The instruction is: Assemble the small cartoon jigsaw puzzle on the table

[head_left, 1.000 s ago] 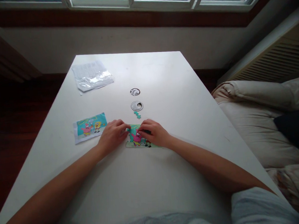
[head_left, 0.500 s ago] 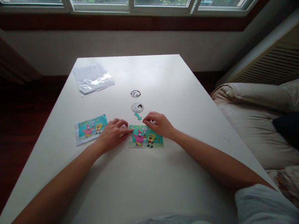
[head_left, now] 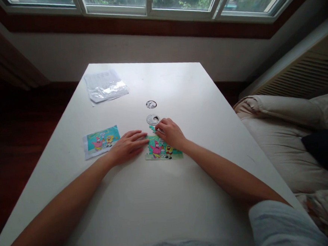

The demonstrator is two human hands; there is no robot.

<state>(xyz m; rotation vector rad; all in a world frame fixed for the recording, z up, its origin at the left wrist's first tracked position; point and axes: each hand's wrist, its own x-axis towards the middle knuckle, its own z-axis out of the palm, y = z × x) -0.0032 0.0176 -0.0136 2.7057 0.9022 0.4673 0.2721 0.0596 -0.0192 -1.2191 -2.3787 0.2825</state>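
Left hand: the left hand [head_left: 127,146] lies flat on the white bench [head_left: 163,198]. Its fingers [head_left: 139,139] are spread apart and hold nothing. The tips touch the left edge of the puzzle.
Right hand: the right hand [head_left: 171,134] rests on the top part of the puzzle. Its fingers [head_left: 161,127] are curled together. They sit right by the loose piece, but I cannot tell if they pinch it.
Puzzle: the small cartoon puzzle [head_left: 162,152] lies flat on the bench, between the two hands, near the middle.
Loose piece: a little teal piece [head_left: 152,128] lies at 12 o'clock from the puzzle, just beside it.
Picture card: a card [head_left: 101,141] with the same cartoon lies at 9 o'clock from the left hand, close by.
Round things: a round cap [head_left: 153,119] sits at 12 o'clock from the loose piece. A round hole [head_left: 151,104] is just past it.
Bag: a clear plastic bag [head_left: 106,86] lies at 11 o'clock, well apart from the hands.
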